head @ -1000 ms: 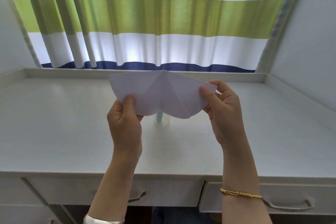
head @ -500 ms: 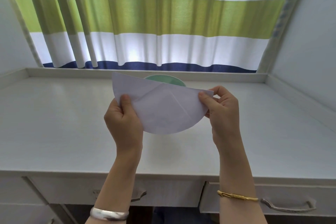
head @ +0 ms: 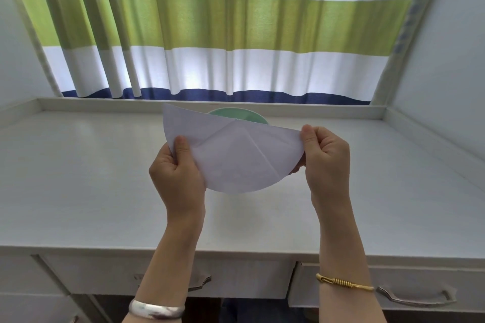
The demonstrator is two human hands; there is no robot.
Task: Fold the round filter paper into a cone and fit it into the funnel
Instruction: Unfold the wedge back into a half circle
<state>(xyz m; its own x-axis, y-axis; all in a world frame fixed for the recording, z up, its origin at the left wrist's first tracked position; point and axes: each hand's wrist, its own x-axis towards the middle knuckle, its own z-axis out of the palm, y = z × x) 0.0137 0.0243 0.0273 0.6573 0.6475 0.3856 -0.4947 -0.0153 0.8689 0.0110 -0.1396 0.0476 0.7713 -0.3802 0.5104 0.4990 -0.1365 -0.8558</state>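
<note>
Over the last second the filter paper (head: 236, 157), pinched at its ends by the left hand (head: 178, 173) and right hand (head: 325, 162) above the desk (head: 78, 178), has flattened into a half-disc, uncovering the green funnel (head: 241, 116) rim behind; cone still unformed.

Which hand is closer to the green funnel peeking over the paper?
Right. The right hand pinches the filter paper just right of the green funnel; the left hand grips lower, farther left.
</note>
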